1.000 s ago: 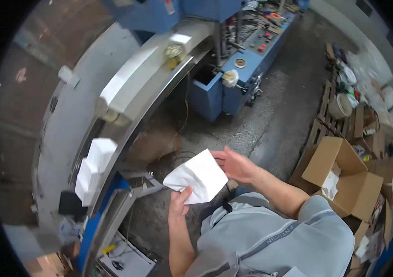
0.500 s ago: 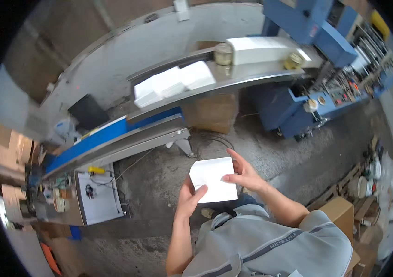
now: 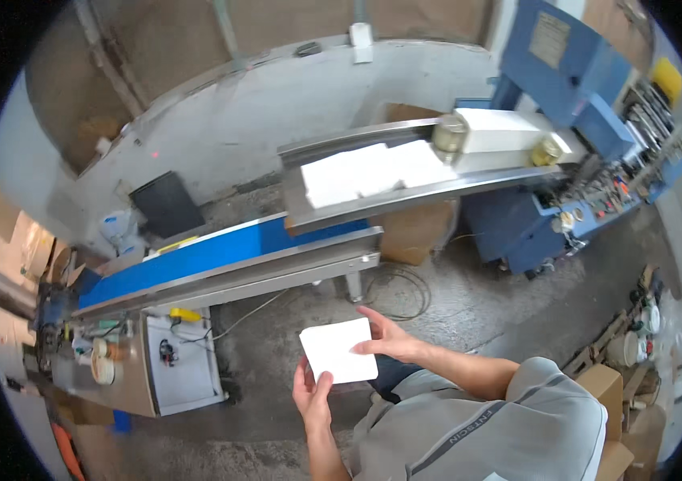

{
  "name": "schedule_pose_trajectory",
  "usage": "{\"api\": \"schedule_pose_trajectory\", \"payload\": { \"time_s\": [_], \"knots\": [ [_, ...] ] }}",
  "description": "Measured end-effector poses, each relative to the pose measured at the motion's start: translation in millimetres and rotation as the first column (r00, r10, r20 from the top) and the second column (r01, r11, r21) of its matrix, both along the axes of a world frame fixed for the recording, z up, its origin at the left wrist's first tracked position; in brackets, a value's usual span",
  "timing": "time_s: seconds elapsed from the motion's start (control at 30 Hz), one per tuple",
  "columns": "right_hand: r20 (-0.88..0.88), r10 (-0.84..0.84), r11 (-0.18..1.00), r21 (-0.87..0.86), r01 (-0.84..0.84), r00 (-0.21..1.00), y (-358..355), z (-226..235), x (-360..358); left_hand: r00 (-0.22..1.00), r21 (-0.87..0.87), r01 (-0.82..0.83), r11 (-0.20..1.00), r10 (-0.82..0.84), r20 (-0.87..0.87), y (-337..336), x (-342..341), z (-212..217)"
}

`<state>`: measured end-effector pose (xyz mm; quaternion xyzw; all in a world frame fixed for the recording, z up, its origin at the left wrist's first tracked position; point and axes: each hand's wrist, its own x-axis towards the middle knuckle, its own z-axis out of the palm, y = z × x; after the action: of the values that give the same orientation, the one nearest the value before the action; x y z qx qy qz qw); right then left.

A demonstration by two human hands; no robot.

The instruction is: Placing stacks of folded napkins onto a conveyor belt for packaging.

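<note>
Both hands hold 1 white stack of sheets [image 3: 338, 351] in front of the torso: the left hand [image 3: 312, 394] cups its lower edge, fingers up, while the right hand [image 3: 385, 341] grips its right side, forearm bent inward.

Two hands hold one white square stack: the left hand [image 3: 313, 394] near its lower edge, the right hand [image 3: 387, 340] at its right edge. One blue conveyor belt [image 3: 196, 258] runs far left. One steel chute [image 3: 405, 196] carries two white stacks [image 3: 373, 170]. One blue machine [image 3: 565, 72] stands far right. One cardboard box [image 3: 413, 232] sits under the chute.
</note>
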<state>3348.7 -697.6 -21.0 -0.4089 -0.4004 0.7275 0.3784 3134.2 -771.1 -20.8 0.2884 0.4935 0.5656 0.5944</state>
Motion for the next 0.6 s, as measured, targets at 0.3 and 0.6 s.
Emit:
{"api": "schedule_pose_trajectory", "payload": {
  "time_s": [0.3, 0.6],
  "knots": [
    [-0.204, 0.142, 0.979, -0.112, -0.167, 0.969, 127, -19, -127, 0.970, -0.065, -0.212, 0.975, 0.201, -0.139, 93, -109, 11],
    [-0.136, 0.208, 0.958, -0.174, -0.230, 0.969, 233, -29, -252, 0.870, -0.228, -0.492, 0.840, 0.485, -0.090, 133, -212, -8]
  ]
}}
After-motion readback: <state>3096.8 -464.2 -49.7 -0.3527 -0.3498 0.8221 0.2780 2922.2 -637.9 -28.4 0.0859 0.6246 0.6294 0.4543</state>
